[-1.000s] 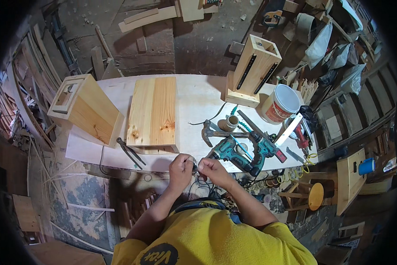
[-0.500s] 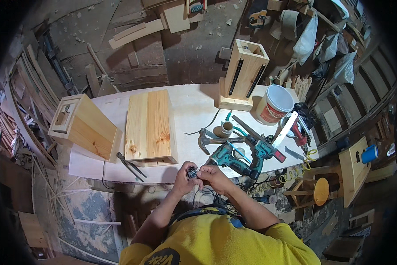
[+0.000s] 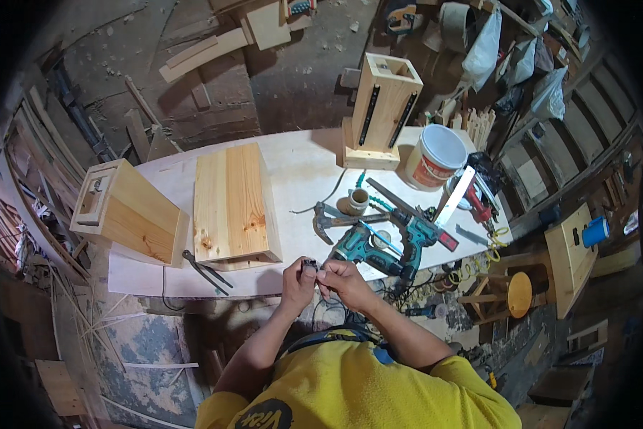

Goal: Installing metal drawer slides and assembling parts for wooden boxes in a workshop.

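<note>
Just past the near table edge, my left hand [image 3: 298, 285] is closed around a small dark object [image 3: 309, 264] with shiny spots, whose kind I cannot make out. My right hand [image 3: 343, 282] is beside it, thumb and fingertips pinched together at the object's right side; whatever they grip is too small to name. Beyond my left hand is a pale wooden box [image 3: 230, 204], with dark-handled pincers [image 3: 205, 272] at its near left corner. Two teal power drills, one lying [image 3: 364, 250] and one farther right [image 3: 417, 242], are beyond my right hand, beside a hammer [image 3: 324, 222].
Another wooden box [image 3: 132, 214] stands at the table's left end. At the back, a tall wooden box [image 3: 386, 107] bears two black rails. A white bucket [image 3: 436, 159] stands right of it. A yellow coiled hose [image 3: 494, 250] hangs at the right edge, near a round stool [image 3: 519, 294].
The view has shifted slightly, moving the table scene left and up. My left hand has turned and closed more around the dark object, so less of it shows. My right hand keeps its pinch beside it.
</note>
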Available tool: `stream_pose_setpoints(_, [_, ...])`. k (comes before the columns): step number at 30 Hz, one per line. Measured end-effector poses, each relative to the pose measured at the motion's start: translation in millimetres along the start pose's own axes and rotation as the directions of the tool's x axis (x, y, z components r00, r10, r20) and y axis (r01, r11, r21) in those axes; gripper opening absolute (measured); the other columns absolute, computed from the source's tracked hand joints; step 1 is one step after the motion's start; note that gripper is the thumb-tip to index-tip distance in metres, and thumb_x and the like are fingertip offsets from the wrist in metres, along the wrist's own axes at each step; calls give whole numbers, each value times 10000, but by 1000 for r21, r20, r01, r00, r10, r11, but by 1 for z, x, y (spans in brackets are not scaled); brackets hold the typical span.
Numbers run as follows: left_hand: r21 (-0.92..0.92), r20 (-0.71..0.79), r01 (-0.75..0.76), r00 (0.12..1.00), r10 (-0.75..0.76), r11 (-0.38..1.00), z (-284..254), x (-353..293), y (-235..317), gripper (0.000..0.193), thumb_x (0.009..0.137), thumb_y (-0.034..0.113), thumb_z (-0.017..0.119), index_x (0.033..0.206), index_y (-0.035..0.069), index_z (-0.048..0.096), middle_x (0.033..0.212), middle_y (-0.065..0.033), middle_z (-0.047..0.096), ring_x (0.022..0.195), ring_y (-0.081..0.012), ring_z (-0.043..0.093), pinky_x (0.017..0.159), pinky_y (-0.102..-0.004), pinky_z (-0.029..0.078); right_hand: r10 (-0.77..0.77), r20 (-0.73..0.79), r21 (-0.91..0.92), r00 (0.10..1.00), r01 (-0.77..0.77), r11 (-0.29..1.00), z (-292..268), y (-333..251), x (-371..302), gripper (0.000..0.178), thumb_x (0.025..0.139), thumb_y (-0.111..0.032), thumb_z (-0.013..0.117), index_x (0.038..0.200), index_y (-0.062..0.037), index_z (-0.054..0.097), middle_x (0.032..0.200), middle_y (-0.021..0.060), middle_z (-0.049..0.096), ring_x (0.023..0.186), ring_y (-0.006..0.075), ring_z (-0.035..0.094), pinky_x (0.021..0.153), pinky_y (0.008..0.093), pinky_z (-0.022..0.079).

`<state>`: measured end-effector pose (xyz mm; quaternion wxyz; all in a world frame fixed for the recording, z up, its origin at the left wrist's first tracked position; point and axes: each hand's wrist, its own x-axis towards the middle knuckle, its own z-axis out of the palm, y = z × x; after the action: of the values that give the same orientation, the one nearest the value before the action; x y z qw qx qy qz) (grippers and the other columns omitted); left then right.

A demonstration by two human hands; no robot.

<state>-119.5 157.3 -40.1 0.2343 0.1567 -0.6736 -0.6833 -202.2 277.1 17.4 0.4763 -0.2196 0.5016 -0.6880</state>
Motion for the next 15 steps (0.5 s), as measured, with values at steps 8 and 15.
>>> stream_pose_setpoints(8, [-34,127,542,836,-534,840,-20,-15,15,532,945,498,363,792,20,541,673,-56,546,579,-126,507,513,-288,429,88,164,-361,983,-23,932,0,-1,1,263,890,-180,580,685,-31,508,580,41,554,494,143,507,486,276,390])
stream_pose_setpoints(15, [54,372,741,608,-702,670,-34,-40,-8,564,961,543,260,910,52,533,628,-43,506,491,-142,490,456,-262,416,-328,236,-742,915,388,546,-12,31,-14,246,783,-205,671,842,-19,521,857,154,571,836,360,572,712,429,438])
